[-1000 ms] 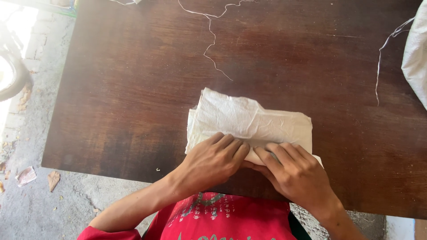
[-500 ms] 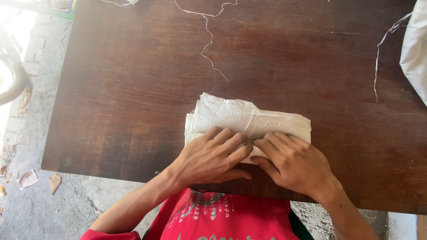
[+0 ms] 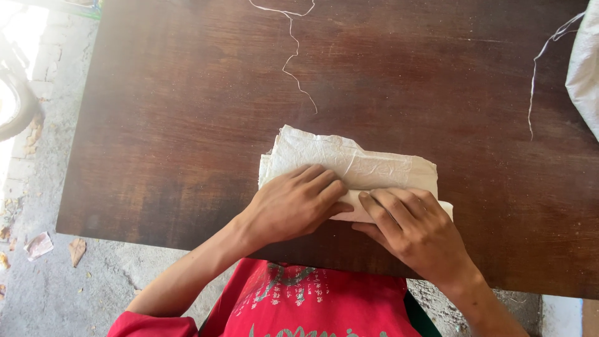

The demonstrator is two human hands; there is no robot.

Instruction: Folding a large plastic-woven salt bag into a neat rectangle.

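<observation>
A dark brown wooden table [image 3: 187, 125] fills most of the view from above. Near the table's front edge lies a folded white sack [image 3: 368, 165], crumpled and layered into a flat bundle. The left hand [image 3: 293, 206] rests palm down on the left part of the sack, fingers spread flat and pointing to the right, not gripping anything. The right hand [image 3: 412, 228] lies on the sack's lower right part, fingers extended flat over its folded edge, fingertips close to those of the left hand; it presses rather than grasps. Beyond the sack, toward the table's far edge, a thin white thread [image 3: 293, 59] lies in a wavy line. At the table's far right corner part of another white sack [image 3: 586, 68] shows, with a loose thread [image 3: 536, 81] trailing from it. Below the table's front edge is the person's red shirt [image 3: 299, 299]. To the left of the table is a grey concrete floor [image 3: 37, 287] with small scraps.
</observation>
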